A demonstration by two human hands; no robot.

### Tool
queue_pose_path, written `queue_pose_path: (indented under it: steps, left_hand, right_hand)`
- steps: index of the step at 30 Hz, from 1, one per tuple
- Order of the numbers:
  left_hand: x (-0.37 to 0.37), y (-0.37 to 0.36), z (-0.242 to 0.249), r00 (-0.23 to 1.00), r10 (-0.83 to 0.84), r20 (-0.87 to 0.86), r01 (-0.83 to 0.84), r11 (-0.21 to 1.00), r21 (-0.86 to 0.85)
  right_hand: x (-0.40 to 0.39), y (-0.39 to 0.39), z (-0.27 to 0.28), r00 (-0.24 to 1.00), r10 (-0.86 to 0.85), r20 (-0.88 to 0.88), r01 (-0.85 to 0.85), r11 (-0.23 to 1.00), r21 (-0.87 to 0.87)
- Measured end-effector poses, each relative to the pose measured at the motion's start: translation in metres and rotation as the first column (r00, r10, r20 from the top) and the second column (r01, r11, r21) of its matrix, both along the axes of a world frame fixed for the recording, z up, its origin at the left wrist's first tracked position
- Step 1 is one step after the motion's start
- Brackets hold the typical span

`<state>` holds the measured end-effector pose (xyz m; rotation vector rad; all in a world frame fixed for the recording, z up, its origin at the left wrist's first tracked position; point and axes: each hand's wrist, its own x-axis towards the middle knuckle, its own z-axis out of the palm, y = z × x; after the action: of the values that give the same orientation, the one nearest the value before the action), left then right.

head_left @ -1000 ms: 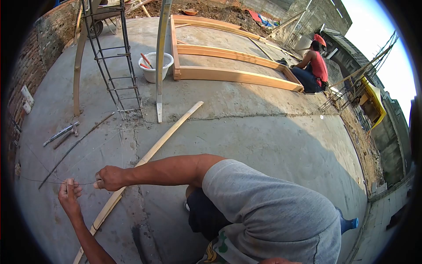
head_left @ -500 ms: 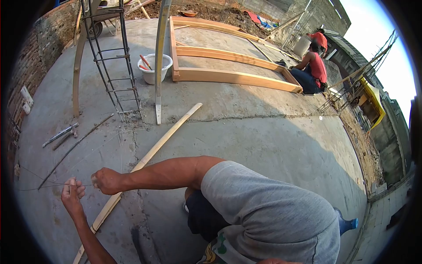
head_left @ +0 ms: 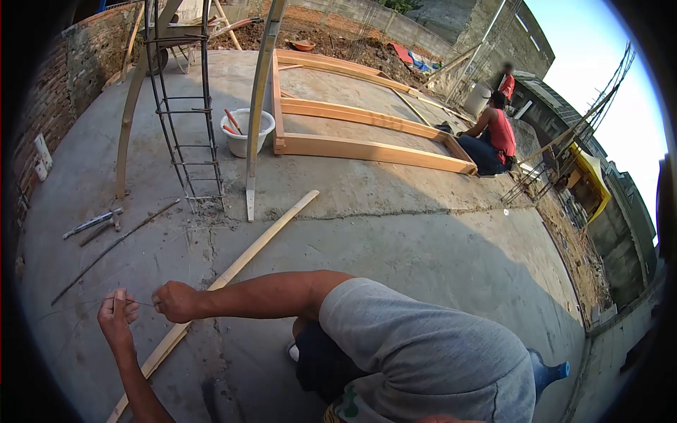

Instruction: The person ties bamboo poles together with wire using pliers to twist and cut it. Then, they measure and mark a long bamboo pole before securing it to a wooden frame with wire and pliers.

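A thin wire [head_left: 144,304] runs between my two hands at the lower left. My left hand [head_left: 118,316] pinches it with thumb and fingers, and its loose end trails off leftward over the concrete. My right hand [head_left: 175,302] is closed on the wire a short way to the right, with the forearm stretched across a long wooden strip [head_left: 264,236]. Just above the hands lies a thin dark rod [head_left: 113,247]. A hammer [head_left: 93,223] rests on the floor beyond it.
A rebar column [head_left: 189,113] and an upright board [head_left: 261,106] rise ahead. Behind them are a white bucket [head_left: 243,141] with red-handled tools and a wooden frame [head_left: 374,149]. One person [head_left: 493,134] sits by the frame; another [head_left: 507,84] is farther back. A blue bottle [head_left: 550,371] is at right.
The view has shifted, so the floor and frame sit lower. My hands remain close together on the wire. The farther person is more upright.
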<state>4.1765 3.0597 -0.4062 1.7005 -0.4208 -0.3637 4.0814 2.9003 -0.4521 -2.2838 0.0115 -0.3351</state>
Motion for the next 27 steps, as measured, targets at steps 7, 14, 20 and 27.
queue_pose_path:
  steps: [7, 14, 20, 27]
  left_hand:
    - [0.005, 0.003, -0.005, 1.000, 0.003, -0.013, -0.003, 1.000, 0.002]
    - [0.002, 0.002, -0.006, 1.000, 0.003, 0.017, -0.003, 0.999, 0.039]
    - [0.004, -0.004, -0.028, 0.994, -0.060, 0.096, 0.050, 0.994, 0.097]
    - [-0.001, -0.008, -0.029, 0.991, -0.071, 0.112, 0.061, 0.994, 0.096]
  right_hand:
    - [0.002, 0.002, -0.001, 1.000, -0.002, -0.024, 0.002, 0.999, 0.033]
    - [0.005, 0.002, -0.005, 1.000, -0.029, 0.000, 0.029, 0.998, 0.058]
    - [0.007, 0.002, -0.005, 1.000, -0.026, -0.010, 0.027, 0.999, 0.019]
    - [0.006, 0.002, -0.011, 0.999, -0.052, 0.015, 0.051, 0.997, 0.061]
